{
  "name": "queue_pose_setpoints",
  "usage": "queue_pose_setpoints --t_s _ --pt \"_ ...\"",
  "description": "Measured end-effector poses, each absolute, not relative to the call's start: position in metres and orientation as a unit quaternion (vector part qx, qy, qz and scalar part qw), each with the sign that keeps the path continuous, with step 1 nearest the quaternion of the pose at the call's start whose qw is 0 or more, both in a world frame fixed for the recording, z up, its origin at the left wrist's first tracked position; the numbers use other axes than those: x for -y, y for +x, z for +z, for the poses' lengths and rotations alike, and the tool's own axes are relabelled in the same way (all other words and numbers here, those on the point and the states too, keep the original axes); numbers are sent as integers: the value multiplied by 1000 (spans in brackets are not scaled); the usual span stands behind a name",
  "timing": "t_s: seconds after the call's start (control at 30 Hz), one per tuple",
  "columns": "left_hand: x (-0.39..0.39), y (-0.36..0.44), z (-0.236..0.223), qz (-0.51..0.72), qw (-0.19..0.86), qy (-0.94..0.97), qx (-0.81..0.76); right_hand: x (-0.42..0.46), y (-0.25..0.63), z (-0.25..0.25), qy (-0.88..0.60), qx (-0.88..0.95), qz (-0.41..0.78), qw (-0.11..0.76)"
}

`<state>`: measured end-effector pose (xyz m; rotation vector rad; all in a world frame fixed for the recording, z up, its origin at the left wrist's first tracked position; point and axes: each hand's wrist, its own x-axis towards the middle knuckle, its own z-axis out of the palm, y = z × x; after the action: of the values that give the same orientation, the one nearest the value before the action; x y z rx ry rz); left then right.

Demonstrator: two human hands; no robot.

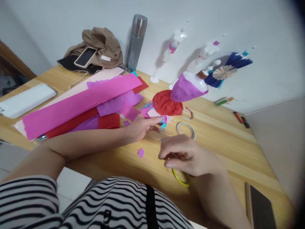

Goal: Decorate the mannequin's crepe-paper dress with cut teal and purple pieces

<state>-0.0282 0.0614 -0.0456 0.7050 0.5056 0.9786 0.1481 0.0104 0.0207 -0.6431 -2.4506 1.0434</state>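
My left hand (pixel 142 127) reaches across the wooden table (pixel 228 140), its fingers closed lightly on a heap of pink and blue paper scraps (pixel 154 115) at the base of a doll figure (pixel 188 87) dressed in a red and purple crepe skirt. My right hand (pixel 188 155) rests nearer to me, fingers curled over something small and partly red that I cannot make out. A yellow-green ring (pixel 180 179) lies under that hand. A white tape ring (pixel 186 128) lies just beyond it. A small purple paper flower (pixel 140 152) lies between my hands.
Long pink, red and purple crepe sheets (pixel 81 101) lie at the left. Behind stand a steel flask (pixel 136 41), a brown bag with a phone (pixel 97 47), two white figures (pixel 173 47) and a blue paper fan (pixel 228 70). A white case (pixel 23 100) lies far left, a dark tablet (pixel 262 206) near right.
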Motion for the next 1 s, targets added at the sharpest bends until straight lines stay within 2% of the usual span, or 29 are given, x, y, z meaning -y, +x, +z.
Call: queue_pose_setpoints --t_s 0.1,0.23,1.0 --pt "-62 -27 -48 447 787 342 -251 -8 135 2 -249 905 337 75" --pt "-62 -26 -48 453 773 341 -284 -11 119 -30 -279 919 274 44" --pt "-67 -33 -55 393 758 447 -268 -22 125 -57 -307 885 339 91"
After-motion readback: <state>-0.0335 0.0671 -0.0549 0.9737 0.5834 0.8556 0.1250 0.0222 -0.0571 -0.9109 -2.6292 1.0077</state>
